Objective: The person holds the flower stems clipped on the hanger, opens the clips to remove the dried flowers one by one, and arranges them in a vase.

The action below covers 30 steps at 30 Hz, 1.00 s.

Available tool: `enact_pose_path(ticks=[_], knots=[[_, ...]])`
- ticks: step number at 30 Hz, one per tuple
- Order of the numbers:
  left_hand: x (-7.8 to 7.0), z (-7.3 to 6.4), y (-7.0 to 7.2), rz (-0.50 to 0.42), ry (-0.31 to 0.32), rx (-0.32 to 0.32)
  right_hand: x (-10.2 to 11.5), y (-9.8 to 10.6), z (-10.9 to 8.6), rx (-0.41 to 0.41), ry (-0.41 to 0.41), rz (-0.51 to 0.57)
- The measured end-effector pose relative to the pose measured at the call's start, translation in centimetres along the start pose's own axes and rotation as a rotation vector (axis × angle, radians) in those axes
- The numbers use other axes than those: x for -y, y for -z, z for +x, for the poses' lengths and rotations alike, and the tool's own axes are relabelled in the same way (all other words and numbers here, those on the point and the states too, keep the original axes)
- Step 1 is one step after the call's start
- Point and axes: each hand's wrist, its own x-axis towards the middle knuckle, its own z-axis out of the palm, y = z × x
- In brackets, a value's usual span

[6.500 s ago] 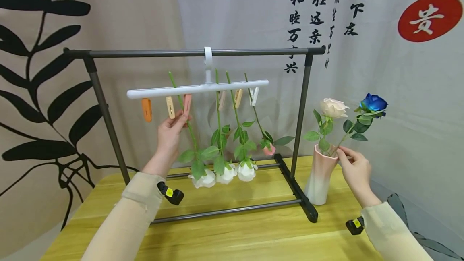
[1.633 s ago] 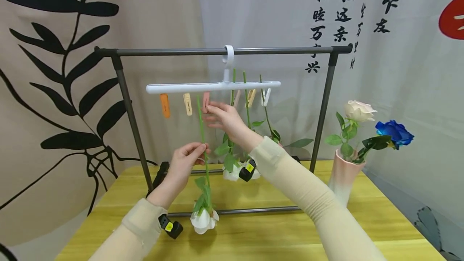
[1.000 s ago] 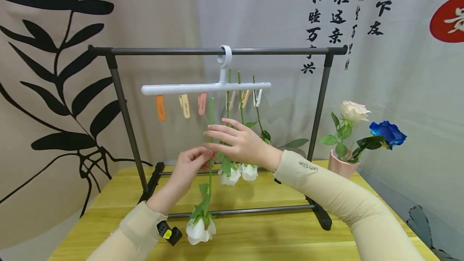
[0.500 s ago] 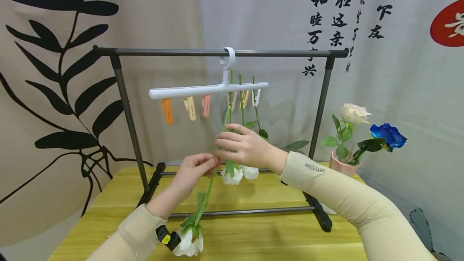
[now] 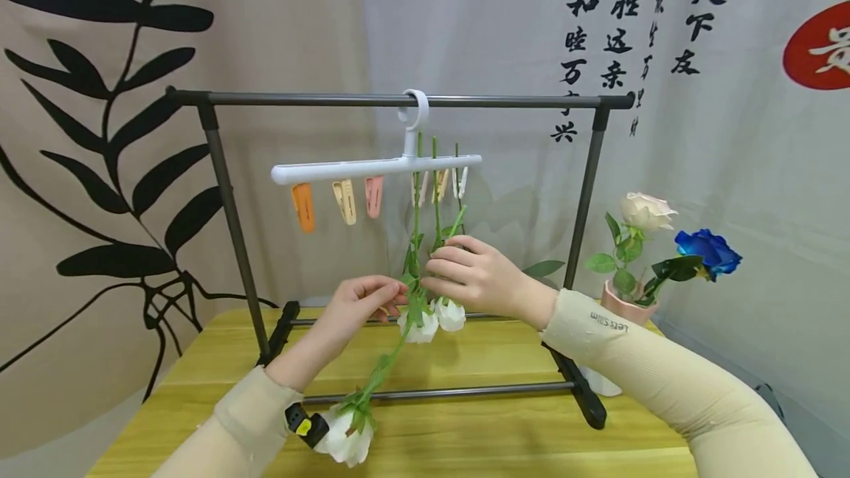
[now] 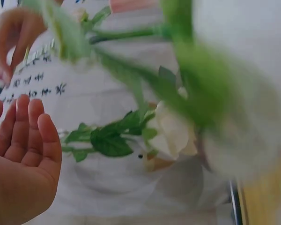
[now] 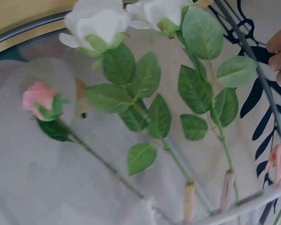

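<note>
A white rose point(image 5: 348, 437) slants head down in front of the rack, its stem rising to the right. My right hand point(image 5: 483, 276) pinches this stem near its cut end, which sticks out above the fingers. Close to the stem, my left hand point(image 5: 361, 307) holds nothing; its loosely bent fingers point(image 6: 30, 124) show in the left wrist view. Behind, a white hanger point(image 5: 358, 168) carries clothespins. An orange clothespin point(image 5: 303, 207), a cream clothespin point(image 5: 344, 202) and a pink clothespin point(image 5: 374, 196) bear no flower. Other pins hold white roses point(image 7: 96, 21) and a pink rosebud point(image 7: 39, 97).
The hanger hooks over a dark metal rack point(image 5: 299, 99) standing on a wooden table point(image 5: 465, 434). At the right, a pink-and-white vase point(image 5: 624, 306) contains a cream rose point(image 5: 645, 211) and a blue rose point(image 5: 709, 251). A printed curtain point(image 5: 465, 28) hangs behind.
The white rose has come off the pink clothespin and down. Its stem has passed from my left hand to my right and now tilts rightward. My right hand came over from the vase.
</note>
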Motion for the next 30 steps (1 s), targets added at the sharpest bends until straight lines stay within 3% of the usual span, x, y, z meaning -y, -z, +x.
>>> enact_pose_path(ticks=[4, 8, 16, 25, 30], knots=[[0.2, 1.4, 0.7, 0.001, 0.023, -0.083, -0.5, 1.3, -1.8, -0.002, -0.055, -0.001], [0.7, 3.2, 1.1, -0.005, 0.049, -0.153, -0.9, 2.6, -3.6, -0.06, -0.122, 0.011], [1.3, 6.3, 0.9, 0.0, -0.019, -0.275, -1.0, 5.6, -7.0, -0.121, -0.291, 0.026], [0.0, 9.2, 1.2, -0.045, -0.046, -0.385, 0.0, 8.2, -9.8, -0.165, -0.509, 0.068], [-0.8, 10.4, 1.1, -0.031, -0.048, -0.379, 0.3, 9.3, -10.8, -0.204, -0.636, 0.086]])
